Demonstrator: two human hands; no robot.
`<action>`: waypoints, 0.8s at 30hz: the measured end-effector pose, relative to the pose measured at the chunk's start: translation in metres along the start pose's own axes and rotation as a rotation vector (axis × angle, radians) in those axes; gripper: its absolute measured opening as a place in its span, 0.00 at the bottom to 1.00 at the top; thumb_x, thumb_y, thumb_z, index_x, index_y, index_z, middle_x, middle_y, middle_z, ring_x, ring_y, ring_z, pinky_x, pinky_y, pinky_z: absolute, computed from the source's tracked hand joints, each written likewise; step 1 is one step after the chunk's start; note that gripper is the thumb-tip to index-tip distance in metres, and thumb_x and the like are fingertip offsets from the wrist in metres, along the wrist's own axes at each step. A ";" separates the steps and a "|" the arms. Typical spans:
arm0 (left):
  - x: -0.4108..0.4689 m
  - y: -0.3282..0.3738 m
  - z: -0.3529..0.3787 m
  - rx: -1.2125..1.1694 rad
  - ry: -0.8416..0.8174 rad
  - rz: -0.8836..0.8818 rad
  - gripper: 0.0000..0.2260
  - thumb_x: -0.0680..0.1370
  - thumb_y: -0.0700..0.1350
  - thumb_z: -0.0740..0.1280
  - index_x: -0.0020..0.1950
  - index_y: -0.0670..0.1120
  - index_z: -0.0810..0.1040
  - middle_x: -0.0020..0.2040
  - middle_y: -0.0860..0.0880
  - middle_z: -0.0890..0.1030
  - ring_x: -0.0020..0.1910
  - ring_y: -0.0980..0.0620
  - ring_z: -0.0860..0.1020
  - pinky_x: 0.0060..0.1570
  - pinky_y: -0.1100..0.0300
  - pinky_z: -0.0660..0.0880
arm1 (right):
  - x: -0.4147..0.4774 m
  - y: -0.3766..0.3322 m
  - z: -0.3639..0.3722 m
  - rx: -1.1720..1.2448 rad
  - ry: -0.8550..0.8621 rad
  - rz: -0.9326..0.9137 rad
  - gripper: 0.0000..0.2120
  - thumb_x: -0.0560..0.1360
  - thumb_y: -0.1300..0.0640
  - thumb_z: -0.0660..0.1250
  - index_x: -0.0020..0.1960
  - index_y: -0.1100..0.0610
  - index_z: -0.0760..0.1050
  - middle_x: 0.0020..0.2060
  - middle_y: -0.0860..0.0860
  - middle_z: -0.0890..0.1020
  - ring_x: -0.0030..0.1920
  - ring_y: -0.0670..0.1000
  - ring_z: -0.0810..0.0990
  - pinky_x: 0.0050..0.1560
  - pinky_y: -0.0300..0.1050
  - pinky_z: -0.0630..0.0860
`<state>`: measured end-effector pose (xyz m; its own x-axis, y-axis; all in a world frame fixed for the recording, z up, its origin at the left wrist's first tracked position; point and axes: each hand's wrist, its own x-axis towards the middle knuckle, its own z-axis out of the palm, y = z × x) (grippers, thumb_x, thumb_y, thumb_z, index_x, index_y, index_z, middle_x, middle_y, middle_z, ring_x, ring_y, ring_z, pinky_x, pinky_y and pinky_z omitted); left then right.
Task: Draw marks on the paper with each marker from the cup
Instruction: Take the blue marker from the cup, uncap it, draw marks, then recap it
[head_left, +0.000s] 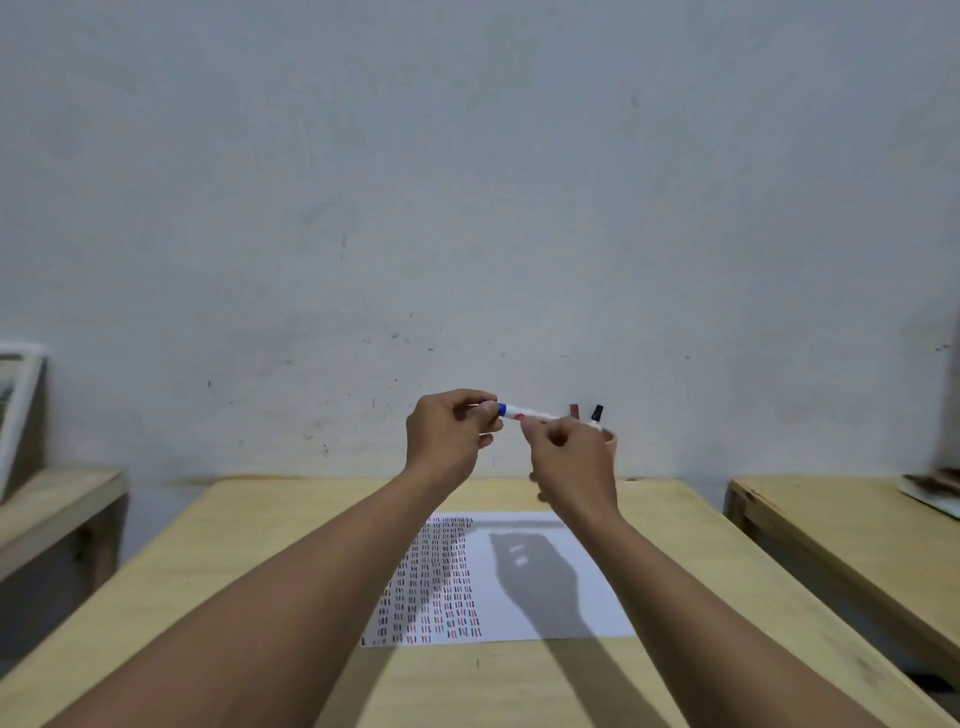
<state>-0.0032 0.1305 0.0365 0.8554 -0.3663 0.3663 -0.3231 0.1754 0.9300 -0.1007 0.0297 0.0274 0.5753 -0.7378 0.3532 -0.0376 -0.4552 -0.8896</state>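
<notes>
Both hands are raised above the far end of the wooden table (270, 545), holding a white marker with a blue cap (524, 411) level between them. My left hand (449, 436) pinches the blue cap end. My right hand (574, 460) grips the white barrel. Behind my right hand stands a tan cup (611, 441), mostly hidden, with a red marker (574, 410) and a black marker (597, 413) sticking up from it. A white paper (587, 561) lies on the table below, its left part filled with rows of short dark and red marks.
A pale wall rises right behind the table. A second wooden table (841, 540) stands to the right with a flat object (935, 491) on its far edge. At the left, a lower wooden surface (57, 499) carries a white-framed panel (18, 410).
</notes>
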 end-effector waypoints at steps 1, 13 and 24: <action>0.000 0.000 -0.002 -0.002 -0.017 -0.005 0.04 0.78 0.38 0.70 0.49 0.42 0.85 0.44 0.42 0.87 0.44 0.48 0.87 0.47 0.53 0.84 | -0.003 0.000 0.004 0.166 -0.088 0.168 0.19 0.78 0.43 0.68 0.46 0.59 0.81 0.34 0.51 0.82 0.33 0.52 0.81 0.34 0.46 0.81; 0.000 -0.025 -0.051 0.246 -0.031 -0.052 0.06 0.78 0.43 0.72 0.49 0.41 0.87 0.44 0.42 0.87 0.44 0.48 0.86 0.45 0.53 0.84 | 0.000 0.023 0.044 0.862 -0.238 0.511 0.07 0.79 0.57 0.71 0.46 0.61 0.80 0.29 0.50 0.77 0.26 0.43 0.75 0.27 0.33 0.76; 0.009 -0.090 -0.116 0.718 0.108 -0.111 0.05 0.75 0.36 0.70 0.45 0.43 0.86 0.39 0.47 0.84 0.39 0.51 0.81 0.40 0.63 0.73 | 0.003 0.052 0.073 0.520 -0.286 0.401 0.07 0.78 0.59 0.69 0.42 0.59 0.79 0.33 0.52 0.77 0.32 0.47 0.77 0.31 0.38 0.78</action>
<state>0.0804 0.2171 -0.0476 0.9218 -0.2484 0.2975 -0.3858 -0.5129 0.7669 -0.0417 0.0404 -0.0389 0.7930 -0.6067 -0.0559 0.0627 0.1726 -0.9830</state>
